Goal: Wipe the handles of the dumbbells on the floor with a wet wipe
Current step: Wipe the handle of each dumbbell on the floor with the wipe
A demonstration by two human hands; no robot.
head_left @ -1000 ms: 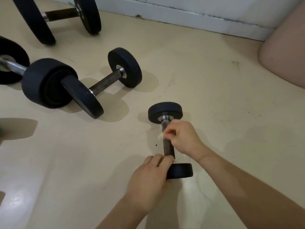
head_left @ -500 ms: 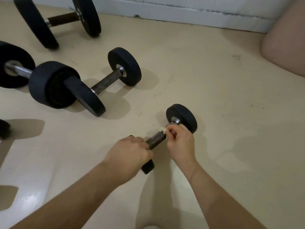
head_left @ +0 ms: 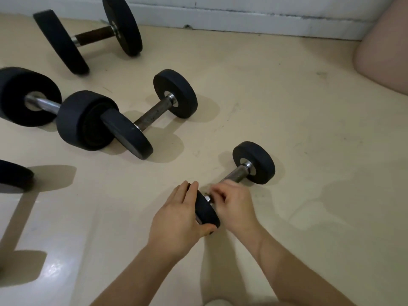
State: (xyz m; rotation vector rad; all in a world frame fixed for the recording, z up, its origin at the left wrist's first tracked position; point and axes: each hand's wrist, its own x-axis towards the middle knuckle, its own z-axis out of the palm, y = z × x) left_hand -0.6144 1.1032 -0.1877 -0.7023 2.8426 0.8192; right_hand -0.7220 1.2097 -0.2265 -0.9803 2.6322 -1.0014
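Right hand point(head_left: 236, 206) slid along handle point(head_left: 236, 174) to near weight point(head_left: 206, 209) | fingers point(head_left: 217, 192) blurred, apparently clamped on handle | left hand point(head_left: 176, 219) grips near weight

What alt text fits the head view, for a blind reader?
Left hand grips the near weight of a small dumbbell on a beige floor, while the right hand curls blurred fingers around its handle; no wipe shows. Larger dumbbells lie to the upper left.
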